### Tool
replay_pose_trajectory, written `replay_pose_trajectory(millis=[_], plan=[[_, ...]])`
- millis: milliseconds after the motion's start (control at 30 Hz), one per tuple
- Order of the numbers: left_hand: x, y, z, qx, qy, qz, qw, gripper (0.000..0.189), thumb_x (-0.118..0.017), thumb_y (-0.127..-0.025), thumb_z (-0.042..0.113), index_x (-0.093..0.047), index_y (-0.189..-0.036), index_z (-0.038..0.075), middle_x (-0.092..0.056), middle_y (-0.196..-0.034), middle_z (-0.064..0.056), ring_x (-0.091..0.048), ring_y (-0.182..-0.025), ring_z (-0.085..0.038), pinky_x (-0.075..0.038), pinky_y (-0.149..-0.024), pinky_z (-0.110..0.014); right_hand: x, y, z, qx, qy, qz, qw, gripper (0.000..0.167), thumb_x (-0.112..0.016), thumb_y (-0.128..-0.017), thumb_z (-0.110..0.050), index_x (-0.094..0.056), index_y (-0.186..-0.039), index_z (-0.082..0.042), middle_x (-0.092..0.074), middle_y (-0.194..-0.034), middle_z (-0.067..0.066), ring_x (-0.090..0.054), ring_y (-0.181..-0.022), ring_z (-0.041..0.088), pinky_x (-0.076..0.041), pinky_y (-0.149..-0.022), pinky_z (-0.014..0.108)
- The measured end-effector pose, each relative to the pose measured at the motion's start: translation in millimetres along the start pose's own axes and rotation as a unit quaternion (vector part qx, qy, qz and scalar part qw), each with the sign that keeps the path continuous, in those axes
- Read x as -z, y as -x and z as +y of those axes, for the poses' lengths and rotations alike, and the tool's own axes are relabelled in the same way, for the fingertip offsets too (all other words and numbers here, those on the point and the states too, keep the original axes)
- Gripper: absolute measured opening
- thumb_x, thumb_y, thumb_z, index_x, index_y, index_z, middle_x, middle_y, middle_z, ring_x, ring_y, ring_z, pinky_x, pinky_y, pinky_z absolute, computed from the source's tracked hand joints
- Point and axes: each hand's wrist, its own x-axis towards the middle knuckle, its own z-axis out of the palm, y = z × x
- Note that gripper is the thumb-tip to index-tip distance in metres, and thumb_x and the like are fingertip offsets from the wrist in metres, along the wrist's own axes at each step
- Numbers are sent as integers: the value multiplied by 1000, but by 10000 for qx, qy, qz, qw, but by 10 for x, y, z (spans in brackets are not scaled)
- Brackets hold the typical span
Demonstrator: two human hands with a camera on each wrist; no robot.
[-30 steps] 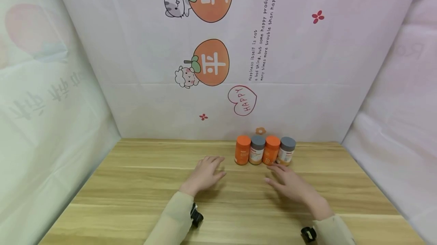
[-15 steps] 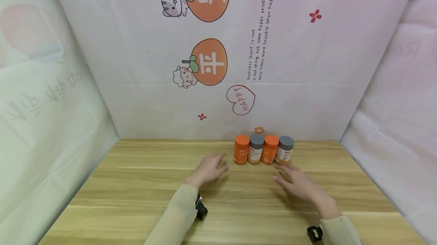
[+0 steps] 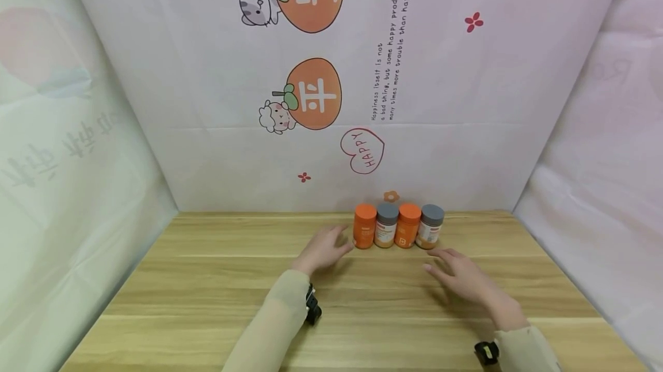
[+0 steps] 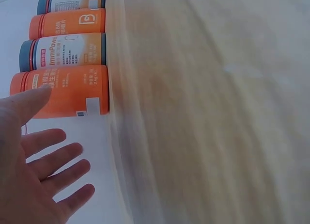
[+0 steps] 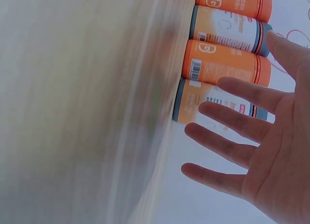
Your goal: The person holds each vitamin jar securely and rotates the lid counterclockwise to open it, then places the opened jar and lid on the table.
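Note:
Two orange bottles and two grey-capped bottles stand upright in one tight row, colours alternating. The leftmost orange bottle (image 3: 365, 227) is nearest to my left hand (image 3: 322, 249), whose fingers reach toward its left side. In the left wrist view the thumb overlaps that bottle and the other fingers are spread. My right hand (image 3: 464, 275) is in front of and right of the rightmost grey-capped bottle (image 3: 430, 227), palm toward the row, fingers extended and apart. Between these stand a grey-capped bottle (image 3: 385, 226) with a white label and the second orange bottle (image 3: 407, 226). Neither hand holds anything.
The bottles stand near the back edge of a wood-grain table (image 3: 248, 303). Behind them rises a white printed cloth (image 3: 233, 164). More white cloth hangs at the left (image 3: 67, 216) and right (image 3: 585, 188) sides.
My left hand has moved right and forward, closer to the leftmost orange bottle. My right hand has shifted right, toward the outer end of the row. The bottles keep their arrangement.

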Motion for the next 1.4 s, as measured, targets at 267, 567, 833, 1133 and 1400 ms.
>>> replay_pose_trajectory(millis=[267, 567, 833, 1133, 1400], plan=[[-75, -166, 86, -74, 276, 131, 9995, 62, -60, -91, 42, -43, -141, 10, -48, -142, -10, -44, -132, -27, -35, -108, -42, 41, 49, 107, -130, 63, -4, 9999, 57, -49, -95, -48, -54, -129, -3, -55, -127, 26, -52, -115, 46, -39, -94, 61], [-106, -259, 109, 432, 866, 153, 9952, 64, -63, -88, 43, -47, -138, 6, -52, -138, -10, -48, -128, -26, -38, -105, -43, 63, 55, 172, -209, 19, -25, 9998, 58, -48, -95, -47, -54, -130, -2, -54, -128, 27, -50, -117, 47, -38, -95, 62], [-166, -344, 121, 441, 1139, 115, 9924, 55, -67, -87, 39, -53, -130, 8, -60, -127, -7, -55, -119, -25, -43, -100, -42, 109, 97, 233, -260, 44, -30, 9996, 56, -49, -96, -46, -54, -130, -1, -54, -128, 28, -50, -116, 48, -38, -94, 62], [-264, -410, 79, 506, 1530, 59, 9869, 55, -71, -84, 37, -54, -127, 8, -63, -119, -6, -61, -106, -20, -49, -90, -36, 111, 123, 291, -329, 15, -43, 9995, 57, -48, -96, -46, -53, -131, -1, -54, -128, 29, -51, -116, 48, -38, -94, 62], [-285, -435, 58, 467, 1814, 128, 9822, 51, -71, -84, 36, -56, -124, 9, -64, -115, -6, -61, -102, -18, -50, -88, -35, 125, 126, 283, -334, -14, -33, 9994, 57, -48, -96, -46, -53, -130, 0, -54, -128, 28, -51, -116, 48, -39, -94, 62]])
